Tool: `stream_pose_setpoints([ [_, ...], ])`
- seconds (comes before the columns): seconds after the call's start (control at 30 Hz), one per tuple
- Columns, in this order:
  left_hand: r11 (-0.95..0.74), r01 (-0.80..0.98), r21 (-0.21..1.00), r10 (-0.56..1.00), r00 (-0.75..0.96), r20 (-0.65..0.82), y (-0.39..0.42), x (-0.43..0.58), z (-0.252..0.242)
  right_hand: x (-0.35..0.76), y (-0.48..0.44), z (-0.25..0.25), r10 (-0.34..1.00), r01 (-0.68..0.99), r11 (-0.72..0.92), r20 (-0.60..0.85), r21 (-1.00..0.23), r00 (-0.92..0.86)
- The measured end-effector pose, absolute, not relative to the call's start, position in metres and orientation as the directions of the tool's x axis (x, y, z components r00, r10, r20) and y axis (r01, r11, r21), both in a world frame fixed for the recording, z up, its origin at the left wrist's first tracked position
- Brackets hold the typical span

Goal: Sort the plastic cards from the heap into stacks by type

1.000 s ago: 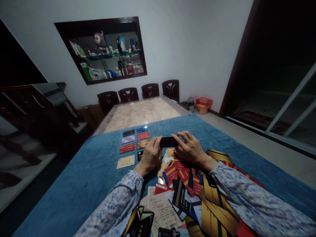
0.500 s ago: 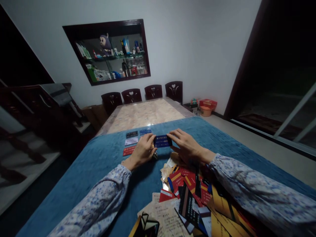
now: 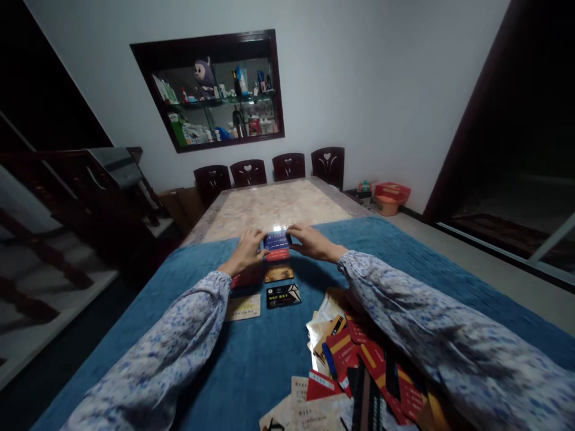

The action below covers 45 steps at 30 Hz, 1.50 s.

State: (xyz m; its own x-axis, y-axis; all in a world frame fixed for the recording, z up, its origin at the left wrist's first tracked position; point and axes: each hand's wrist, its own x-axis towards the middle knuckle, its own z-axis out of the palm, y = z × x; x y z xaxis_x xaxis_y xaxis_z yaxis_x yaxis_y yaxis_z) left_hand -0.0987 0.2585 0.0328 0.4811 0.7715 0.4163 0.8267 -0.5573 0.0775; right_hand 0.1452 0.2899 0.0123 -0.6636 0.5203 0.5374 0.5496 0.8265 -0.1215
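Note:
Between both hands is a dark blue card [image 3: 277,240], held by its two short sides at the far part of the blue cloth. My left hand [image 3: 247,251] pinches its left edge and my right hand [image 3: 313,242] its right edge. Just below it lies a red card [image 3: 278,255], then a gold-brown card [image 3: 278,273] and a black VIP card [image 3: 283,296], forming a column. To the left are a cream card [image 3: 243,306] and a red card [image 3: 246,278], partly covered by my left hand. Under my right forearm spreads a heap of mixed cards [image 3: 345,353].
The blue cloth [image 3: 215,371] covers the near part of a long marble-patterned table [image 3: 278,200]. Dark chairs [image 3: 327,167] line its far end. A lit wall cabinet [image 3: 215,102] hangs beyond, and an orange tub [image 3: 387,205] stands on the floor at right.
Both hands have moved forward, carrying the blue card away from me to the far end of the card column. The cards below it have come into view, and the whole view has shifted slightly.

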Motion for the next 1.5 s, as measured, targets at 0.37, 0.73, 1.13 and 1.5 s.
stream_pose_setpoints([
  [0.37, -0.389, 0.92, 0.043, 0.907, 0.374, 0.193, 0.313, -0.105, 0.015, 0.118, 0.356, -0.014, 0.643, 0.618, 0.758, 0.401, -0.209, -0.653],
  [0.73, -0.328, 0.944, 0.038, 0.941, 0.323, 0.1, 0.331, -0.103, -0.001, 0.11, 0.374, -0.028, 0.694, 0.664, 0.717, 0.309, -0.213, -0.65],
  [1.13, -0.32, 0.947, 0.029, 0.947, 0.319, 0.044, 0.339, -0.102, -0.005, 0.107, 0.375, -0.028, 0.731, 0.703, 0.682, 0.241, -0.203, -0.639],
  [1.5, -0.344, 0.938, 0.038, 0.939, 0.344, 0.002, 0.349, -0.102, -0.005, 0.106, 0.374, -0.025, 0.785, 0.747, 0.62, 0.193, -0.239, -0.589],
])
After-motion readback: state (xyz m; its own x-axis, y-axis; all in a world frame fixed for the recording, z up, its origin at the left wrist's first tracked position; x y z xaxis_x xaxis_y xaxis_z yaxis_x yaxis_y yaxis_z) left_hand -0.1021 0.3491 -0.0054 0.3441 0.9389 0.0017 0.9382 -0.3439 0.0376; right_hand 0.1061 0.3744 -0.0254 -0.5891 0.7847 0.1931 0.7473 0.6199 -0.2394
